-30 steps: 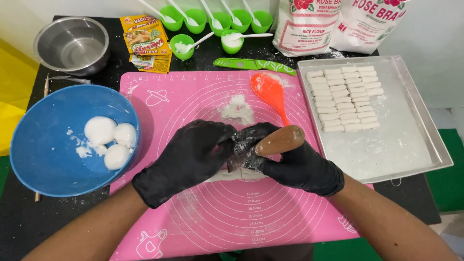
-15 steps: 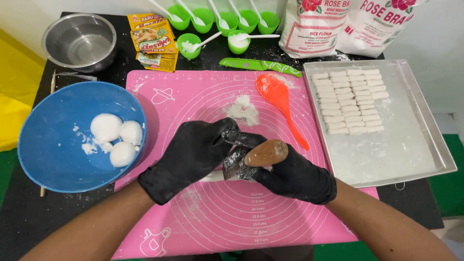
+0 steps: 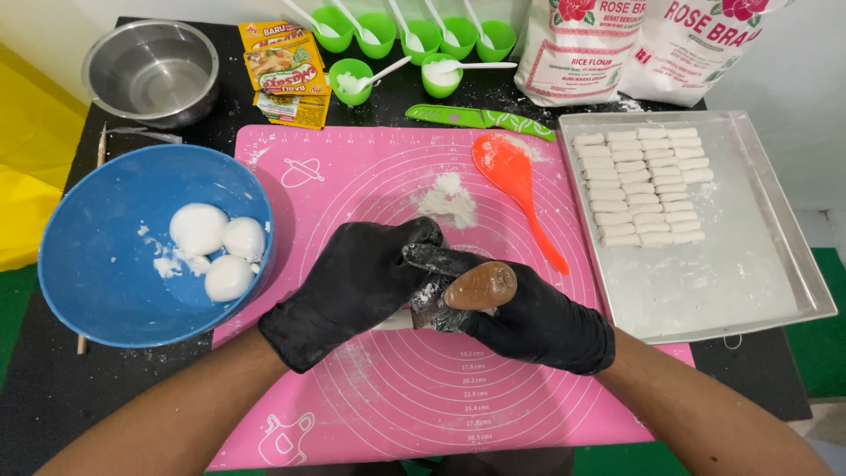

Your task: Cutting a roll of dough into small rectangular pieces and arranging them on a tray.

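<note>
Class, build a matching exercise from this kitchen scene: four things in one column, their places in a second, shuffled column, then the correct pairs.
Things
1. dough balls
2. orange spoon
3. cut dough strips
4. wooden-handled tool

Places
A. in the metal tray
B. in the right hand
C. in the blue bowl
D. on the pink mat

Pairs: 1-C, 2-D, 3-A, 4-B

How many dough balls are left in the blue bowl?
3, all in the blue bowl: the largest ball at left, one touching its right side, one below them. None seems hidden.
</note>
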